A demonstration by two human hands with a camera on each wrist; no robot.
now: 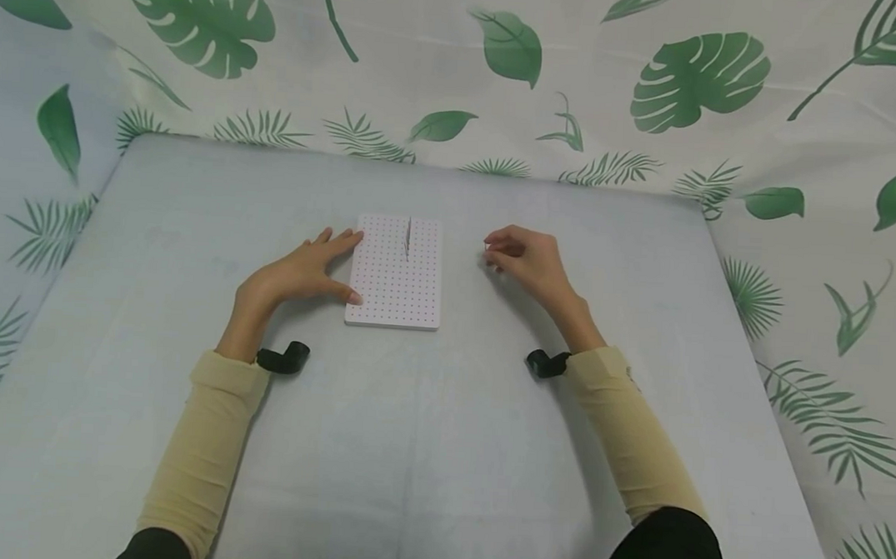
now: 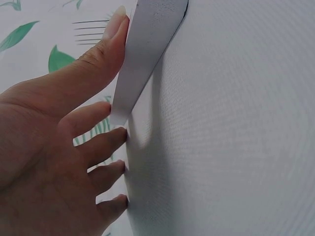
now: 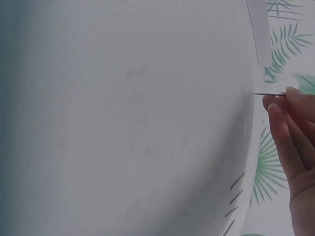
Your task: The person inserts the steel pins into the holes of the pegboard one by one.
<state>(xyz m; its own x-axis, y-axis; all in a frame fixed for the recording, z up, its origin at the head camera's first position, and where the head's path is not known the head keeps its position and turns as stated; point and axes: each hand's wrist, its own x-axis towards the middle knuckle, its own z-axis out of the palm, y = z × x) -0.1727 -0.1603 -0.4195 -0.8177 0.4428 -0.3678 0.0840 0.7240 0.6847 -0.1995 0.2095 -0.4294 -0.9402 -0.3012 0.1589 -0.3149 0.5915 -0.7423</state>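
A white board with a grid of small holes (image 1: 395, 294) lies flat on the table. Several thin metal pins (image 1: 408, 238) stand upright in its upper part, lined up in a column; the left wrist view shows these upright pins (image 2: 91, 32) side-on. My left hand (image 1: 298, 273) rests at the board's left side, fingers spread, with thumb and index finger touching its edge. To the right of the board, my right hand (image 1: 531, 262) is a little above the table. Its thumb and fingertips pinch one thin metal pin (image 3: 268, 94), whose tip points down toward the tabletop.
More loose pins (image 3: 236, 197) lie on the table near my right hand, seen in the right wrist view. A pale cloth covers the table (image 1: 471, 447). Behind it hangs a leaf-patterned sheet (image 1: 577, 77). Black wrist cameras (image 1: 285, 358) project inward from both sleeves.
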